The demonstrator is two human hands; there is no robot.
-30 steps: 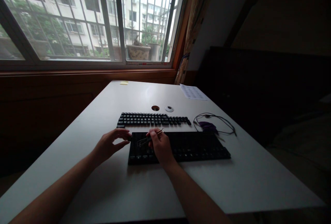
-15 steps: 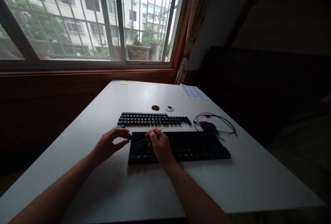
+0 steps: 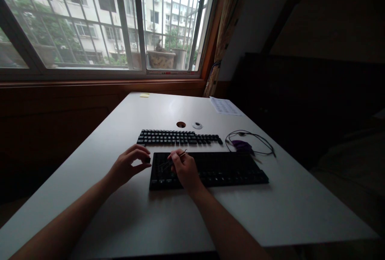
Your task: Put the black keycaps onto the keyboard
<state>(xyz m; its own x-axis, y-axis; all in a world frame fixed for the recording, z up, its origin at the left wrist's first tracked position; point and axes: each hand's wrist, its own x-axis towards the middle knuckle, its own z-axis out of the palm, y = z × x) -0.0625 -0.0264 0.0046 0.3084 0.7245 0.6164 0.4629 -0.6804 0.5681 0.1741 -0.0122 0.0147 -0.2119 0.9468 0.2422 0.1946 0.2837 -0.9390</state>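
A black keyboard (image 3: pixel 231 168) lies on the white desk, with keycaps on its front rows and a darker, barer upper area. Just off its left end, my left hand (image 3: pixel 128 164) pinches a small black keycap (image 3: pixel 147 160) between thumb and fingers. Over the keyboard's left part, my right hand (image 3: pixel 185 168) is closed around a wire keycap puller (image 3: pixel 165 166). The puller's thin wire loops point left, low over the keyboard; whether they touch it I cannot tell. Behind the keyboard, loose black keycaps (image 3: pixel 168 137) stand in rows.
A coiled black cable (image 3: pixel 261 135) and a purple cloth-like item (image 3: pixel 242 146) lie right of the keycap rows. Farther back are a round desk hole (image 3: pixel 181 124), its white ring cover (image 3: pixel 197 125), a printed sheet (image 3: pixel 226 106) and a yellow note (image 3: pixel 144 95).
My left hand has drawn slightly left with the keycap, away from the keyboard's edge. My right hand has shifted a little left, still holding the keycap puller.
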